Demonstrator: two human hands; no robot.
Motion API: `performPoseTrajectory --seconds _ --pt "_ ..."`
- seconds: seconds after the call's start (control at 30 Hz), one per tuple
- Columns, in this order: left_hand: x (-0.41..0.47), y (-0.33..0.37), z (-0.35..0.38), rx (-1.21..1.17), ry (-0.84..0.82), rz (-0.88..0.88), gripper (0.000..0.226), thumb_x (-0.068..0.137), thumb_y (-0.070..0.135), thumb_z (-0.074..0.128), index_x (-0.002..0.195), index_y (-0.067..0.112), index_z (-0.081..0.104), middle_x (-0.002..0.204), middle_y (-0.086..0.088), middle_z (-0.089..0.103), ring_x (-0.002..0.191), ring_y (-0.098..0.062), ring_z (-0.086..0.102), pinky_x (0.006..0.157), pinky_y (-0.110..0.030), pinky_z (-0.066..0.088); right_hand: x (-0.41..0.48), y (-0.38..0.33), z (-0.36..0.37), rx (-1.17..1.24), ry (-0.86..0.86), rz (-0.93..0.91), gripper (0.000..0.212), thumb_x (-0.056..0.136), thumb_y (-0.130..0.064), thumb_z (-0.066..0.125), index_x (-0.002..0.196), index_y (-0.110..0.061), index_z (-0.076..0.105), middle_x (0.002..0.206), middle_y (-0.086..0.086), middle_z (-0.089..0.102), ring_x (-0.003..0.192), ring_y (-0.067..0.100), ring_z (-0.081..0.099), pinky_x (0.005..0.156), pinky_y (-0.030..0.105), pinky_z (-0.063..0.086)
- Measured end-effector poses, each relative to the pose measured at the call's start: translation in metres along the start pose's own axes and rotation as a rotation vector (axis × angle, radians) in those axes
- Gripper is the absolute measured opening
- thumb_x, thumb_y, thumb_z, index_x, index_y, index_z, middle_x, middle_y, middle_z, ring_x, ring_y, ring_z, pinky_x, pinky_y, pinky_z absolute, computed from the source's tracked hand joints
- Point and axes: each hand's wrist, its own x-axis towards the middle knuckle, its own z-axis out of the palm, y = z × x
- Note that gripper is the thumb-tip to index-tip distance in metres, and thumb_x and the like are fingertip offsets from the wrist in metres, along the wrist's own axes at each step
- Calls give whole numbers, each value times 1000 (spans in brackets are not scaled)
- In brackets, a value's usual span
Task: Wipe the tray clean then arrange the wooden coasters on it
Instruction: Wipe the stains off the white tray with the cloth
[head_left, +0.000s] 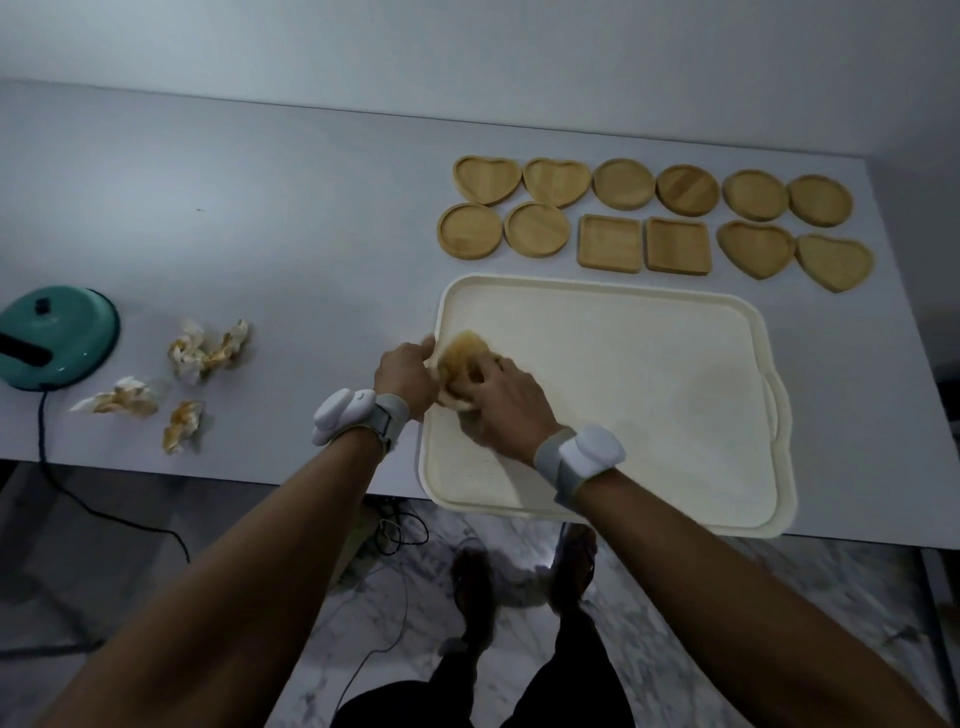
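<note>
Both hands (457, 387) press stained tissue (462, 358) onto smooth tray (649, 389).

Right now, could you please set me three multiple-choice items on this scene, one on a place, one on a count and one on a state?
1. Where do the coasters lie?
A on the tray
B on the table beyond the tray
C on the floor

2. How many heart-shaped coasters?
A two
B four
C six

3. What is the right hand doing?
A pressing a stained tissue on the tray
B lifting a coaster
C resting idle

Key: B, they sit in two rows past the tray's far rim; B, two per row; A, fingers press the tissue down while the left hand holds the tray's edge.
</note>
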Motion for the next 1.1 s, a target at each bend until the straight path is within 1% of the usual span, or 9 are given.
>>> performPoseTrajectory --seconds 0.1,0.23,0.3,0.5,0.63,0.73,0.87,0.97,1.1 --pt "1 0 0 26 -12 2 58 91 5 45 147 20 40 141 -17 50 110 -41 63 96 -45 55 -30 -12 8 4 -35 -39 42 84 -19 59 124 -28 64 127 10 51 110 34 47 82 42 44" --pt "2 -1 0 20 -22 0 59 91 3 43 147 17 39 142 -17 49 109 -42 63 96 -47 54 -67 -23 19 42 -105 -116 42 85 -14 60 124 -29 64 121 10 51 108 35 47 78 42 44" --pt "1 0 0 1 -17 -5 58 91 3 43 147 18 40 141 -16 50 111 -41 62 95 -47 54 -81 -20 21 73 -114 -91 44 87 -10 57 125 -30 64 123 9 52 111 34 46 79 41 44" --pt "0 2 2 -18 5 -34 57 91 5 44 146 20 42 140 -14 50 103 -41 66 88 -48 58 -122 29 17 171 -45 172 47 85 -12 58 124 -37 63 133 3 49 112 30 47 84 34 46" --pt "1 0 3 -18 14 -42 57 91 5 45 146 21 42 137 -16 54 103 -41 66 92 -47 57 -152 73 5 248 37 384 47 82 -12 61 121 -38 66 128 3 50 110 28 51 89 37 49" --pt "1 0 3 -47 14 -42 57 91 4 46 146 20 42 136 -16 54 102 -42 66 89 -50 58 -174 108 -4 267 132 541 44 86 -10 60 123 -31 66 125 9 51 108 32 54 89 37 48" --pt "-1 1 3 -40 24 -38 56 91 4 46 145 19 43 133 -17 56 99 -42 67 83 -50 60 -195 141 -10 206 277 755 41 88 -3 60 126 -18 65 121 21 52 104 43 57 88 41 47" --pt "-2 1 5 -21 24 -17 58 91 4 46 146 18 41 136 -17 54 106 -41 64 89 -49 57 -189 138 -8 173 335 831 41 87 -2 60 127 -13 64 121 26 53 102 46 57 88 44 48" --pt "-1 0 5 -13 11 2 59 90 3 47 147 18 40 137 -17 53 111 -41 62 95 -49 54 -159 107 4 191 324 780 45 88 -4 58 132 -14 60 128 23 50 107 45 55 91 41 46"
